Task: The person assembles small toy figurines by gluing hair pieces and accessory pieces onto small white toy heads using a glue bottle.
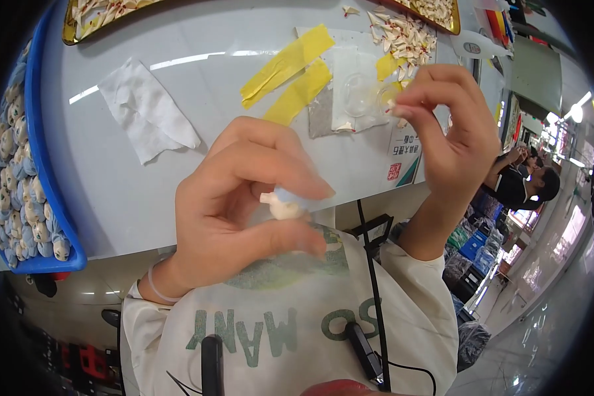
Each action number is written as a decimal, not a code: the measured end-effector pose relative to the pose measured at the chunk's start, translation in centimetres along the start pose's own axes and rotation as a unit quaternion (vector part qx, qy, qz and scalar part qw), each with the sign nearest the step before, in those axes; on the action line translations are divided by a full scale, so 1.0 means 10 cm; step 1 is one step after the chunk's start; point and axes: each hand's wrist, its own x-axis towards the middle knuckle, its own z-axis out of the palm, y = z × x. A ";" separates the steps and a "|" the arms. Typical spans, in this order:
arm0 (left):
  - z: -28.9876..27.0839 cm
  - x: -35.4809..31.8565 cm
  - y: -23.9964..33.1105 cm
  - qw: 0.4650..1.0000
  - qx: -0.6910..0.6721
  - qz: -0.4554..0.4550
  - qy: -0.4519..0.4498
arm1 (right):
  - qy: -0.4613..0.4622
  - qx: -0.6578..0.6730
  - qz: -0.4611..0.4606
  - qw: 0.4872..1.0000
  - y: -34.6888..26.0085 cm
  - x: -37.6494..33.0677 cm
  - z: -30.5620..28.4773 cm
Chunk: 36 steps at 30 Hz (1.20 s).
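My left hand (pixel 234 198) is curled around a small cream and light-blue figure part (pixel 285 207), held between thumb and fingers above the front edge of the table. The fingertips are slightly blurred. Farther right and higher, my right hand (pixel 452 122) pinches a tiny cream piece with a red mark (pixel 391 107) between thumb and forefinger. Just beyond that pinch lie a clear round dish (pixel 359 94) and a heap of similar cream pieces with red marks (pixel 402 41). The two hands are well apart.
A blue tray (pixel 76 254) of several cream-and-blue figure parts stands at the left. On the white table (pixel 211 86) lie a white cloth (pixel 145 109) and yellow tape strips (pixel 289 65). Gold-edged trays (pixel 69 33) sit at the back. A black cable (pixel 369 264) hangs before me. People sit far right.
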 end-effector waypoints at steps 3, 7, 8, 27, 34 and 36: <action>0.11 0.02 0.05 0.999 0.025 -0.026 0.032 | -0.019 -0.070 -0.080 0.994 0.04 0.05 0.00; 0.04 0.01 -0.02 1.000 -0.020 -0.006 0.005 | -0.029 -0.042 -0.100 0.994 0.05 0.09 0.05; 0.04 -0.01 -0.02 1.000 -0.019 -0.005 0.009 | -0.018 -0.046 -0.083 0.995 0.07 0.09 0.06; 0.05 0.01 -0.06 0.992 0.084 0.088 0.041 | -0.022 0.325 -0.051 0.944 -0.25 -0.29 0.28; -0.01 -0.08 0.01 0.961 0.243 0.132 0.014 | -0.016 0.277 0.013 0.961 -0.42 -0.36 0.33; -0.01 -0.08 -0.03 0.965 0.227 0.134 0.015 | -0.006 0.266 0.010 0.964 -0.43 -0.36 0.31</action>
